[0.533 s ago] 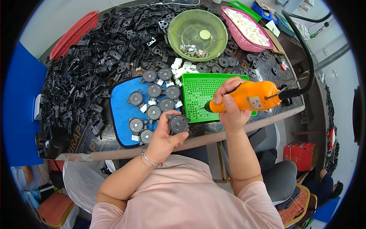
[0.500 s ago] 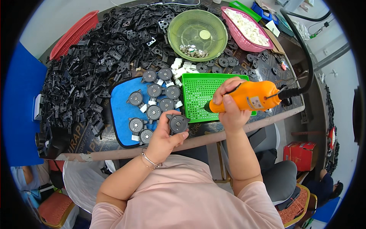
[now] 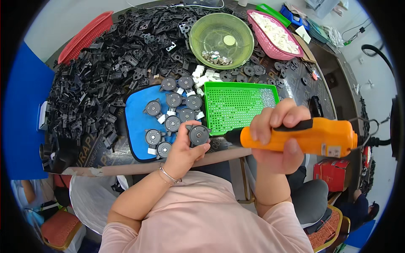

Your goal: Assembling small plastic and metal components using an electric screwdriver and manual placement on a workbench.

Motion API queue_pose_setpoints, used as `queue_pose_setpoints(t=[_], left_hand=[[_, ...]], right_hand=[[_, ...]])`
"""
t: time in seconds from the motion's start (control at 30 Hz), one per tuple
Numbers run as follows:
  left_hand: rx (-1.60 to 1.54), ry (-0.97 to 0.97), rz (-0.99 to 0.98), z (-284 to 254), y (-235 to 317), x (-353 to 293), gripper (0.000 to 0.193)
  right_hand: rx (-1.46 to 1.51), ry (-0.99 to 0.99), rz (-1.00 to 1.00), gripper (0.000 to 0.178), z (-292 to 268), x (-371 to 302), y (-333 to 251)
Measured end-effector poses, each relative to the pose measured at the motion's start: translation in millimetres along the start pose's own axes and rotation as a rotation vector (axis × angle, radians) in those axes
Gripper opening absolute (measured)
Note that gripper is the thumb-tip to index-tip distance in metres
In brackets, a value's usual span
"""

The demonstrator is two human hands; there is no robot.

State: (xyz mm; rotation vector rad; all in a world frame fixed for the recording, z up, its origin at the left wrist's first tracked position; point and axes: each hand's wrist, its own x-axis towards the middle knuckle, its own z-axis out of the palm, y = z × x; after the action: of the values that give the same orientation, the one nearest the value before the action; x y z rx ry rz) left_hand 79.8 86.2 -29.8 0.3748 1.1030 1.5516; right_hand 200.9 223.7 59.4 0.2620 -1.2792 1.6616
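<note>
My left hand (image 3: 182, 152) is closed around a black round disc-shaped part (image 3: 199, 134) with small ears at its rim, held at the table's front edge. In my right hand (image 3: 276, 139) is an orange electric screwdriver (image 3: 322, 137), its dark tip pointing left toward that part, with a small gap between them. Several similar round parts (image 3: 174, 99) with white pieces attached rest on a blue cloth (image 3: 138, 114) just beyond my left hand. Behind the screwdriver lies a green perforated tray (image 3: 230, 107), small silver screws (image 3: 267, 97) at its right end.
Black plastic pieces (image 3: 109, 63) are heaped across the left and back. A green round basket (image 3: 200, 31) holds small metal parts; a pink basket (image 3: 295, 52) holds white pieces. White cylinders (image 3: 203, 78) lie near the cloth. The screwdriver's cable (image 3: 377, 142) runs off to the right.
My right hand has moved right and toward me with the screwdriver, swinging it level and uncovering the tray and its screws. My left hand still holds the round part in nearly the same place.
</note>
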Motion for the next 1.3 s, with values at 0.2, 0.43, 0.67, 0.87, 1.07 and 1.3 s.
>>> queue_pose_setpoints(t=[0.2,0.43,0.67,0.87,1.07,1.3], left_hand=[[0.078,-0.016,0.036,0.7,-3.0,0.6,0.055],[0.089,-0.013,0.051,3.5,-4.2,-1.8,0.054],[0.116,-0.012,0.056,2.2,-7.0,-3.7,0.052],[0.174,-0.051,0.029,2.6,1.3,-3.3,0.051],[0.173,-0.067,-0.005,-0.9,16.9,-10.8,0.049],[0.917,0.411,0.552,-72.5,52.8,-20.5,0.052]], right_hand=[[-0.060,-0.051,0.002,0.029,8.1,1.0,1.6],[-0.130,0.002,0.021,0.029,13.5,0.6,10.6],[-0.023,-0.052,0.063,0.028,13.4,0.0,14.2],[-0.037,-0.062,0.121,0.029,14.5,-1.0,10.6],[0.049,-0.121,0.058,0.033,-5.3,16.4,-7.4],[-0.564,0.403,-0.113,0.028,-150.8,26.7,-35.2]])
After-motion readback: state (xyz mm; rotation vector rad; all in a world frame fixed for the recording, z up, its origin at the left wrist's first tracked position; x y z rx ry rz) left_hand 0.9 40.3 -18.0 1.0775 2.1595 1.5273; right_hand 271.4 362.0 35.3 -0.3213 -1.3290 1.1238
